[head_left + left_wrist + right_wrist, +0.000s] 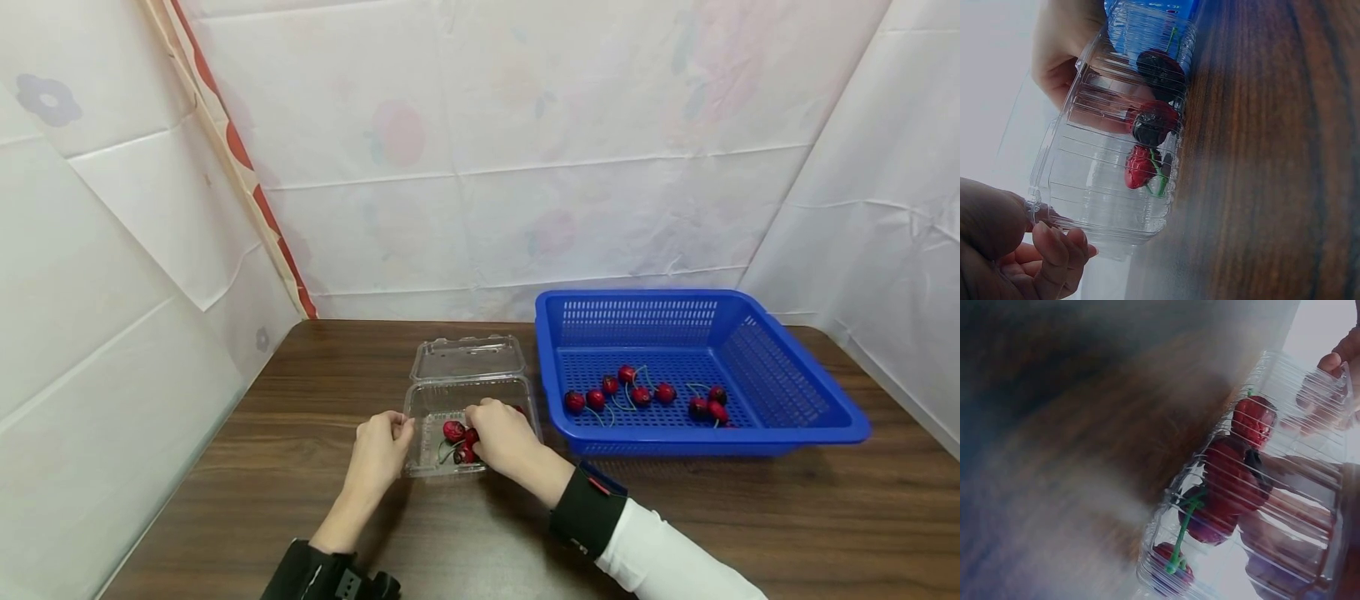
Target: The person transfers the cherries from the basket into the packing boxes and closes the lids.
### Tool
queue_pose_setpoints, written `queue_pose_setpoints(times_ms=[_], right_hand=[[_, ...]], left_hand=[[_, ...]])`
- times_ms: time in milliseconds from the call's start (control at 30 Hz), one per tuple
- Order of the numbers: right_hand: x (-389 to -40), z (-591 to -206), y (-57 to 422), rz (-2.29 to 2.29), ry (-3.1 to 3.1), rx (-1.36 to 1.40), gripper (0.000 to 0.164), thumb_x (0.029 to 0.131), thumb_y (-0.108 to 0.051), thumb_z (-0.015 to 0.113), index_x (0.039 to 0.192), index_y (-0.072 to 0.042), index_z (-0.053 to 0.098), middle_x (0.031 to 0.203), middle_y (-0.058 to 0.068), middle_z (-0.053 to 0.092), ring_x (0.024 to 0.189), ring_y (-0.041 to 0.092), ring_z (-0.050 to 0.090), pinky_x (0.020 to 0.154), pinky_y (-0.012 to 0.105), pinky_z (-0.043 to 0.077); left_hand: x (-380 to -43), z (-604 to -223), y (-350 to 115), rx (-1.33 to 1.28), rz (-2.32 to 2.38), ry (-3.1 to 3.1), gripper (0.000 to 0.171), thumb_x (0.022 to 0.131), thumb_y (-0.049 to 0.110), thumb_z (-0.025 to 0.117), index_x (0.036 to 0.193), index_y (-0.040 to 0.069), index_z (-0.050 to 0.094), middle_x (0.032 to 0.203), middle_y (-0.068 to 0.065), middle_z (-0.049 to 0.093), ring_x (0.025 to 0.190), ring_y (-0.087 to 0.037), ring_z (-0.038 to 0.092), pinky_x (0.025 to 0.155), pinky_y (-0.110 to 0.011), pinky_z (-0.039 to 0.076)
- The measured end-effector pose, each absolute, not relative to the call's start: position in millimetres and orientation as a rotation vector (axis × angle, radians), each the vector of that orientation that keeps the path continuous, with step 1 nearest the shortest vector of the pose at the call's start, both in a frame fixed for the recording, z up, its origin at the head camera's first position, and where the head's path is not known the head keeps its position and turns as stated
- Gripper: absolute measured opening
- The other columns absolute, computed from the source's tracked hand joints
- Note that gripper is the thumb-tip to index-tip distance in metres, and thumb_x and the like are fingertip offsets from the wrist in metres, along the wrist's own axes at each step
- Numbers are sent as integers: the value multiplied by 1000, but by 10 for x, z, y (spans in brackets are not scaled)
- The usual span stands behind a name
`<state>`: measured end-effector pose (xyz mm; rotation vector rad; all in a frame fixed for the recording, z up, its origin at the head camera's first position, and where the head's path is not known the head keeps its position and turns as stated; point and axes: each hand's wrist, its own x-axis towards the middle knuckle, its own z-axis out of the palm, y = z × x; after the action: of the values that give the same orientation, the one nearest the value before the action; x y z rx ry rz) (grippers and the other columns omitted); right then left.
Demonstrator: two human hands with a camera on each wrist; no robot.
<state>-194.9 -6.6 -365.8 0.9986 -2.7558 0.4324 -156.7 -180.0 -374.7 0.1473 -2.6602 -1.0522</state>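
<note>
A clear plastic clamshell box (431, 408) lies with its lid folded back on the table. My left hand (377, 450) pinches the box's left rim between thumb and fingers, as the left wrist view also shows. My right hand (506, 437) reaches inside, its thumb and fingers curled about a dark red cherry (471, 436). Beside it in the box are another cherry (453, 431) and one nearer the front (463, 455), with green stems. Part of a further cherry shows behind the right hand. In the right wrist view, several cherries (1254, 422) show through the ribbed wall.
To the right of the box stands a blue plastic basket (705, 437) with several stemmed cherries (641, 396) on its slotted floor. The brown wooden table (300, 467) carries both containers. White printed sheets (480, 167) hang behind and at both sides.
</note>
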Motion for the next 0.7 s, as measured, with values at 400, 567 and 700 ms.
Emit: queue_pose_setpoints(times_ms=[400,567,700], right_hand=[[-1870,-3571,-24,507,-2685,984,14,73,-17,71,81,-8,63,74,1,56,67,15,57,56,28,46],[-1808,-3491,26,587,-2643,1004,12,76,-16,69,83,-7,64,77,2,58,69,15,57,57,27,46],[-1753,-3430,84,634,-2622,1003,12,77,-16,68,84,-8,64,77,2,58,65,12,55,55,25,44]], left_hand=[[-1557,-3737,-1804,140,-1054,-2662,18,85,7,53,84,-10,60,54,-1,51,40,-8,43,40,-25,37],[-1552,-3730,-1804,137,-1041,-2666,18,85,7,53,84,-10,60,55,0,51,43,-8,43,41,-25,37],[-1551,-3726,-1805,136,-1045,-2663,18,84,6,53,83,-10,60,55,-1,52,44,-9,44,42,-24,37]])
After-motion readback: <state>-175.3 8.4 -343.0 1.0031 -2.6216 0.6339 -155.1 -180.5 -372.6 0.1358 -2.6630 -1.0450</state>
